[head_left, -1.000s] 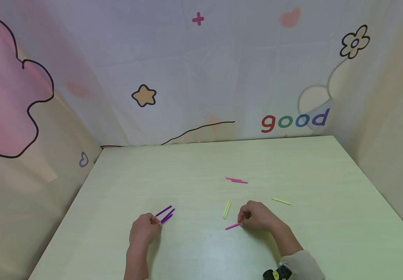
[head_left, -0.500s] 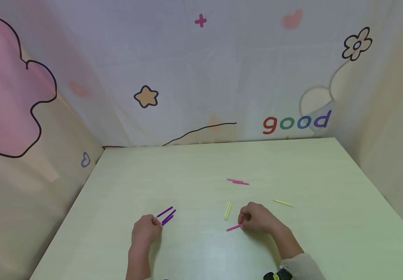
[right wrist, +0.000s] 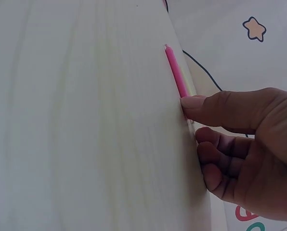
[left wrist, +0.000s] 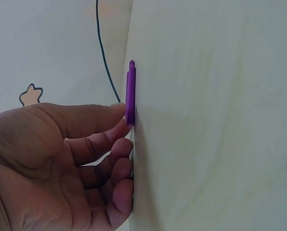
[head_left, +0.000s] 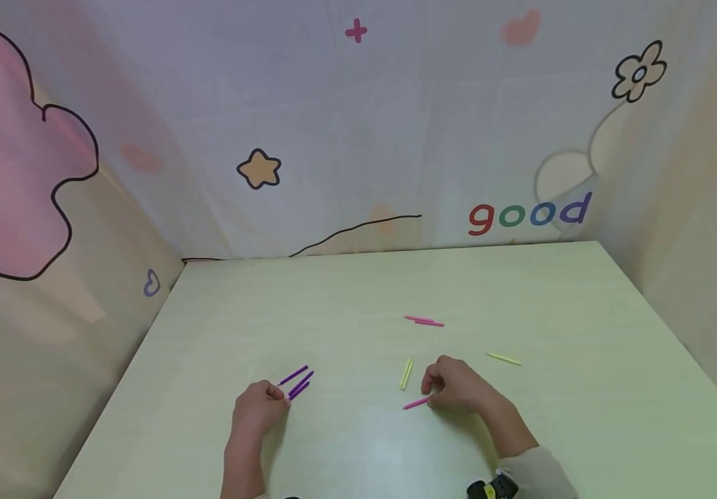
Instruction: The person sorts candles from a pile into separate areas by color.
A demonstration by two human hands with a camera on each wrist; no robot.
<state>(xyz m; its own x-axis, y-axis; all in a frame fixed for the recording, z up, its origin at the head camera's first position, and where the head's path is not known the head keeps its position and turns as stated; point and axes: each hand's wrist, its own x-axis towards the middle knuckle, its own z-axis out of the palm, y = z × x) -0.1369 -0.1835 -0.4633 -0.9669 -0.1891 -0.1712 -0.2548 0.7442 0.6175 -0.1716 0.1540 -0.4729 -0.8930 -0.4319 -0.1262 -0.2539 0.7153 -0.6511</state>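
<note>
"Starting from the left, what are the fingers doing?"
"Left hand's (head_left: 260, 407) thumb touches purple sticks (head_left: 301, 383) on the table (head_left: 333, 305); whether it pinches one, I can't tell."
"Next?"
"Two yellow sticks (head_left: 405, 374), side by side. Then a pink stick (head_left: 415, 403), its end pinched by the right hand (head_left: 456, 384)."
</note>
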